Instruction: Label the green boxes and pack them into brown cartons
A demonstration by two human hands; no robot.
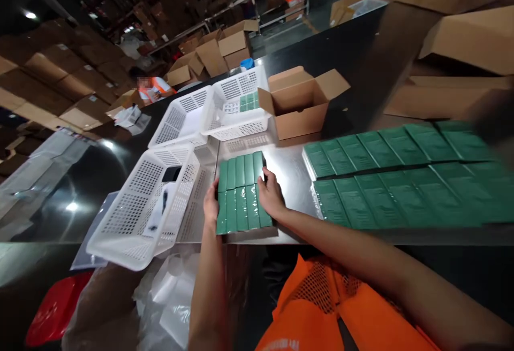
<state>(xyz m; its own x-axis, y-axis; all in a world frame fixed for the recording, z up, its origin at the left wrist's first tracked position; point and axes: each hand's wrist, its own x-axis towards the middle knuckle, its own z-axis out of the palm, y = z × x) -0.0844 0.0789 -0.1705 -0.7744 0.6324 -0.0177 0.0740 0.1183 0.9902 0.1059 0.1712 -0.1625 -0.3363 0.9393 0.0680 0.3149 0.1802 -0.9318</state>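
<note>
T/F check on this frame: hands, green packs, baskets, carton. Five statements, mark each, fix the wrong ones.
1. The left hand and right hand are on opposite sides of a green block. True.
2. The two rows of green packs are to the left of the green block. False: they lie to its right on the metal table.
3. An open carton stands beside a white basket with green items in it. True.
4. The basket nearest the left hand is full of green packs. False: a black item lies in it, and no green packs show there.
5. The right hand is inside the carton. False: it is at the green block's right side.
</note>
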